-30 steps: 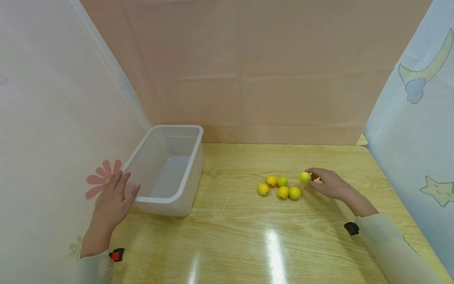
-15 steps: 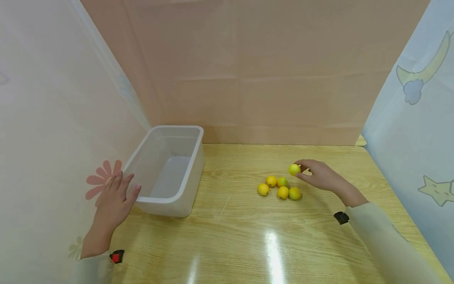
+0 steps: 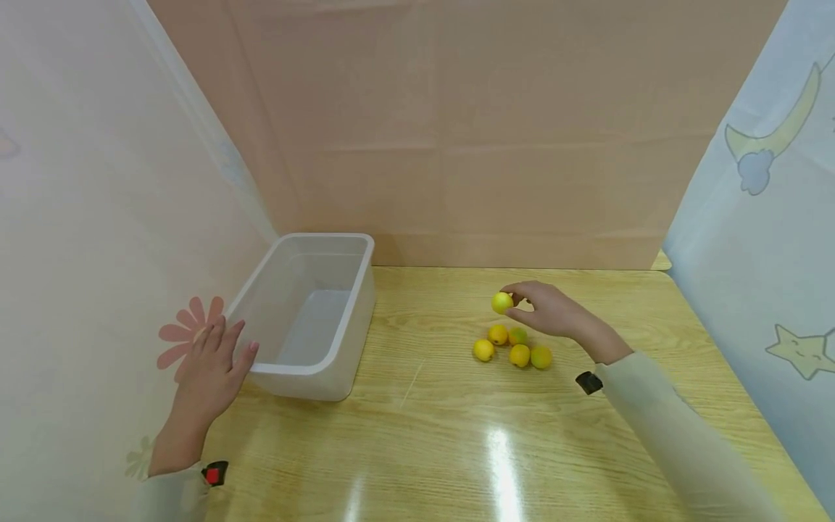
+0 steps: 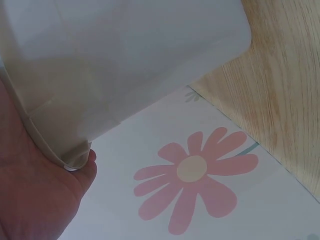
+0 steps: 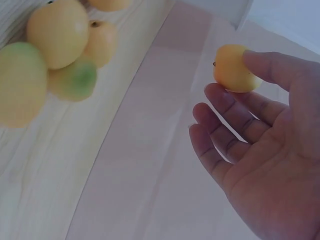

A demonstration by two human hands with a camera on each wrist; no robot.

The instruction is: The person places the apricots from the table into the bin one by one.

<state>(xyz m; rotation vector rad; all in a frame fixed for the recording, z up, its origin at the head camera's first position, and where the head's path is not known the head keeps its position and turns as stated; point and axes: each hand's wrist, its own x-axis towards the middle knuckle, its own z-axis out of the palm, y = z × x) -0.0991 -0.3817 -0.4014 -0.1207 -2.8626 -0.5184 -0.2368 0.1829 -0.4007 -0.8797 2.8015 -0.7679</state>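
Between thumb and fingertips, my right hand pinches a small yellow citrus fruit, raised off the table. In the right wrist view the other fingers of that hand spread loosely below the held fruit. Several like fruits, yellow to greenish, lie in a loose cluster just nearer to me. At the left stands a white plastic tub, its visible floor bare. My left hand rests with extended fingers at its near left corner; in the left wrist view the palm lies against the tub's rim.
The wooden table carries everything. A brown sheet hangs along its back edge. A pale sheet with a pink flower rises close at the left, another with a star at the right.
My right hand has carried the pinched fruit leftward and somewhat farther back, from the right of the cluster to behind it. The left hand and tub stay nearly in place.
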